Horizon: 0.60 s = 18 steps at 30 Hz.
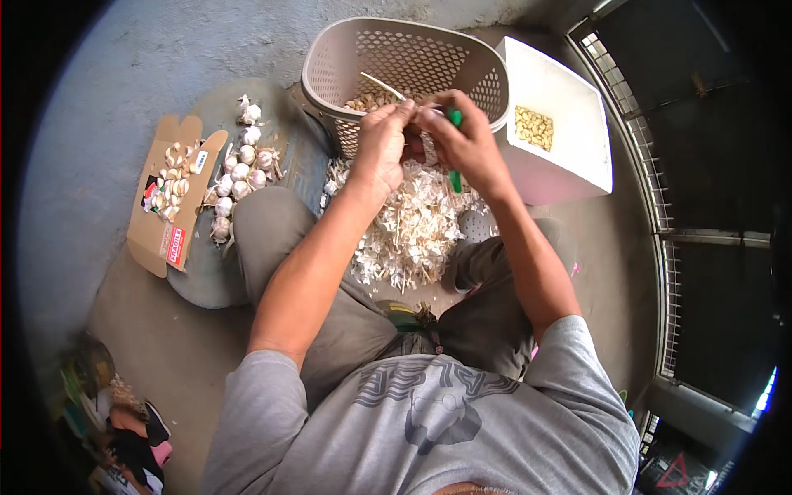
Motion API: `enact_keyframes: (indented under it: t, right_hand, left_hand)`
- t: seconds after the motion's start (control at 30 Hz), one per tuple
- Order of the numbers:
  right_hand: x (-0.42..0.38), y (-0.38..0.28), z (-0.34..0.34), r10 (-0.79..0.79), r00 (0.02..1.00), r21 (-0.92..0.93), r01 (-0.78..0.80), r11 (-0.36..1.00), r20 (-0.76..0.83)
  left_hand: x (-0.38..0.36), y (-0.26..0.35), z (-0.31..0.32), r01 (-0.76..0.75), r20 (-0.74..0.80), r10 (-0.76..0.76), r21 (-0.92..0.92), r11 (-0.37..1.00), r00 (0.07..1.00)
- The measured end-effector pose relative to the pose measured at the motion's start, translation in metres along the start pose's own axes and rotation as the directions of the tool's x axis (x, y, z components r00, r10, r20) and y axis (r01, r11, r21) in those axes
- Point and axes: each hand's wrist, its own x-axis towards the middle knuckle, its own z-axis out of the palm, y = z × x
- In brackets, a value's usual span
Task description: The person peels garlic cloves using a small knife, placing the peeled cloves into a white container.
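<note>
My left hand (384,140) is closed, its fingertips pinched at a thin pale garlic stalk (382,85) that sticks up to the left. Right beside it, my right hand (460,140) curls round a green-handled tool (455,157), whose blade I cannot make out. Both hands meet over the near rim of the perforated grey basket (330,49), which has garlic cloves (371,101) at its bottom. Below the hands, a heap of garlic peel and stalks (408,227) lies on the floor between my legs.
Whole garlic bulbs (240,172) rest on a round blue-grey surface (289,124) at left, beside an opened cardboard box (148,227) with separated cloves (173,186). A white foam box (569,99) at right holds peeled cloves (534,129). Another person (136,445) is at lower left.
</note>
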Motion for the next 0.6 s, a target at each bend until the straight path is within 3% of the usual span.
enact_keyframes:
  t: [0.03,0.17,0.2,0.23,0.27,0.37,0.5,0.6]
  right_hand:
    - [0.001,0.0,-0.01,0.139,0.99,0.133,-0.138,0.981,0.007]
    - [-0.002,0.007,-0.043,0.15,0.988,0.217,-0.155,0.964,0.04]
    - [-0.003,0.004,-0.048,0.137,0.99,0.194,-0.142,0.971,0.038]
    - [-0.003,0.002,-0.052,0.124,0.992,0.172,-0.127,0.977,0.033]
    - [-0.005,0.002,-0.056,0.12,0.992,0.168,-0.122,0.978,0.026]
    - [-0.007,-0.003,-0.062,0.137,0.99,0.138,-0.138,0.981,0.019]
    - [-0.007,0.0,-0.068,0.151,0.987,0.053,-0.154,0.987,0.051]
    - [-0.005,0.001,-0.056,0.105,0.989,-0.052,-0.1,0.994,0.101]
  left_hand:
    - [0.002,-0.004,0.001,-0.017,-0.027,0.021,0.134,0.991,0.999]
    - [0.003,-0.023,0.003,-0.066,0.096,0.016,0.548,0.834,0.995]
    - [0.0,-0.025,0.003,-0.211,0.188,0.1,0.806,0.553,0.977]
    - [-0.01,-0.016,0.011,-0.329,0.307,0.139,0.927,0.179,0.941]
    - [-0.02,-0.006,0.02,-0.311,0.312,-0.001,0.945,0.106,0.95]
    - [-0.02,-0.006,0.017,-0.24,0.314,-0.113,0.873,0.424,0.943]
    - [-0.01,0.001,0.011,-0.067,0.187,-0.013,0.413,0.908,0.982]
    - [-0.002,-0.012,0.008,-0.089,0.22,0.023,0.295,0.951,0.975]
